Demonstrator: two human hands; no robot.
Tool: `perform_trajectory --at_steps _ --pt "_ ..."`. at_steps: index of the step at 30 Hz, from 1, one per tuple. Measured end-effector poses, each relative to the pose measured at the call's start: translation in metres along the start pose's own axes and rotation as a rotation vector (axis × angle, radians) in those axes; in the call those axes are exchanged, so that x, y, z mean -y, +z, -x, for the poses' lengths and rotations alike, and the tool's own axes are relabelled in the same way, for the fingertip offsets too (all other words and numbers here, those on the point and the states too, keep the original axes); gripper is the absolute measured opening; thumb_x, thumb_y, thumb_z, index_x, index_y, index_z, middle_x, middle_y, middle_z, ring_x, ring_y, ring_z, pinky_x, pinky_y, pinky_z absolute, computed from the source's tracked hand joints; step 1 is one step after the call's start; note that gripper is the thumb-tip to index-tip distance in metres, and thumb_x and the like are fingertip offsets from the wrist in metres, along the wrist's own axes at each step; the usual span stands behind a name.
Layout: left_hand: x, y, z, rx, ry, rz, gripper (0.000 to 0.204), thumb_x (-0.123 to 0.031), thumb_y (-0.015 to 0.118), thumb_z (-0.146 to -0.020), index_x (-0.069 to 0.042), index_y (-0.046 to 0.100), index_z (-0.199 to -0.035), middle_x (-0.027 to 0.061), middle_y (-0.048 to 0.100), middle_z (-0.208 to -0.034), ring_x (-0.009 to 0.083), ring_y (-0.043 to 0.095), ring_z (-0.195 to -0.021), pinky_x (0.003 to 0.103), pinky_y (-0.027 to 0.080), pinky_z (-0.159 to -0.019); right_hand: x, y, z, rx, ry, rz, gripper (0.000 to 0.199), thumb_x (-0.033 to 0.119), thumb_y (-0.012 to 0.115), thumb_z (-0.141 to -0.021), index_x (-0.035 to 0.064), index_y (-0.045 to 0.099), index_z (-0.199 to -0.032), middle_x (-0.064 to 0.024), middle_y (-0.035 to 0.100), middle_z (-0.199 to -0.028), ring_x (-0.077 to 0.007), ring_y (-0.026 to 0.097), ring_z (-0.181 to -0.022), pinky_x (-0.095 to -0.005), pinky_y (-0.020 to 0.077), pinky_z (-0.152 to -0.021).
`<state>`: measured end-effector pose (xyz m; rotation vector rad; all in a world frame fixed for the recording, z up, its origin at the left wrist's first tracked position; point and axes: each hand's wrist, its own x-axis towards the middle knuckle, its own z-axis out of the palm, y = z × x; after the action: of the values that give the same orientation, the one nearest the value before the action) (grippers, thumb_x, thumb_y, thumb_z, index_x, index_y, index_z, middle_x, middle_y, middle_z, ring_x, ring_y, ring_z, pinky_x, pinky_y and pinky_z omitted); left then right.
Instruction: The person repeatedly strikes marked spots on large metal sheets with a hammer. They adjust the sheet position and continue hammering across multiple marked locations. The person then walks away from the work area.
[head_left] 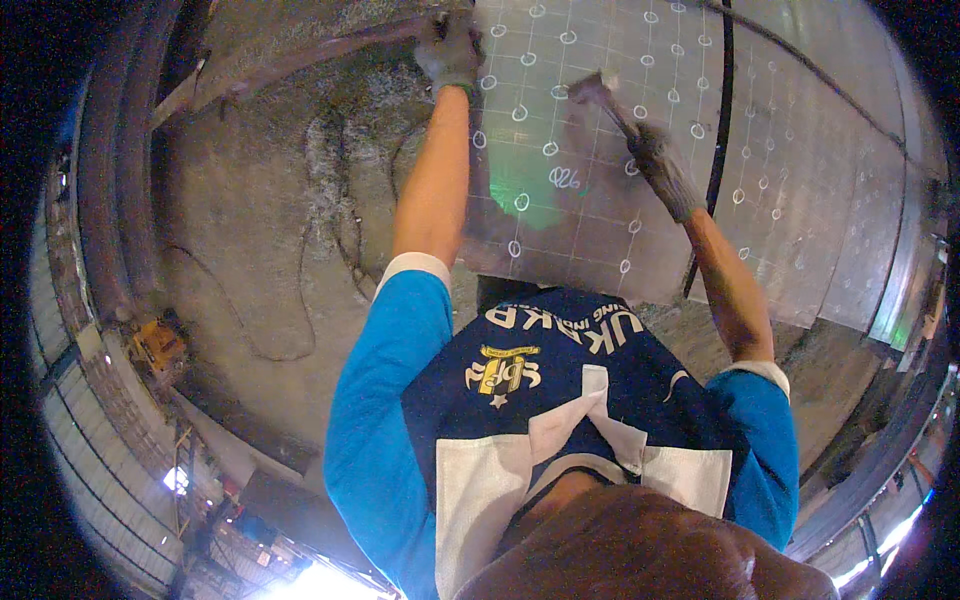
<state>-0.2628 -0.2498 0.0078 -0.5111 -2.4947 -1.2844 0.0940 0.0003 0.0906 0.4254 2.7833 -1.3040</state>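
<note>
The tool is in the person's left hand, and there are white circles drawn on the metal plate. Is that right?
Not quite: the head view shows the tool in the right hand, not the left hand. There are indeed white circles drawn on the metal plate.

Dim and grainy, with white glare [318,582] at lower left. Straight edges bow toward the dark rim [25,80].
</note>
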Motion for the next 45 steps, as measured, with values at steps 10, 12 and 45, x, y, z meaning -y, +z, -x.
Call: perform_trajectory --at_steps 10,12,45 --pt "-0.201 -0.006 0.014 0.393 -0.579 0.595 0.026 -0.022 0.072 -0.096 -0.004 0.067 -0.114 0.0045 0.063 -0.077 0.0146 0.057 -0.060 0.031 0.049 -0.054 0.005 -0.025 0.071 -0.024 0.069 0.480 0.025 0.018 0.057 -0.096 0.0071 0.065 -0.117 -0.0218 0.069 -0.106 -0.0432 0.066 -0.099 -0.0516 0.0503 -0.081" --pt "-0.232 -0.014 0.016 0.474 -0.557 0.531 0.024 -0.023 0.070 -0.098 -0.005 0.067 -0.114 0.0026 0.062 -0.075 0.0119 0.054 -0.056 0.028 0.045 -0.049 -0.023 -0.013 0.070 -0.071 -0.033 0.522 0.026 0.018 0.059 -0.095 0.0085 0.065 -0.119 -0.0215 0.069 -0.106 -0.0422 0.066 -0.098 -0.0513 0.0507 -0.081" --pt "-0.188 0.034 0.025 0.461 -0.291 0.572 0.017 -0.018 0.068 -0.096 -0.002 0.068 -0.102 0.0037 0.065 -0.082 0.0126 0.056 -0.067 0.030 0.049 -0.060 -0.021 -0.007 0.080 -0.165 -0.040 0.482 0.027 0.019 0.052 -0.098 0.0094 0.065 -0.119 -0.0175 0.070 -0.114 -0.0391 0.066 -0.107 -0.0497 0.0497 -0.090"
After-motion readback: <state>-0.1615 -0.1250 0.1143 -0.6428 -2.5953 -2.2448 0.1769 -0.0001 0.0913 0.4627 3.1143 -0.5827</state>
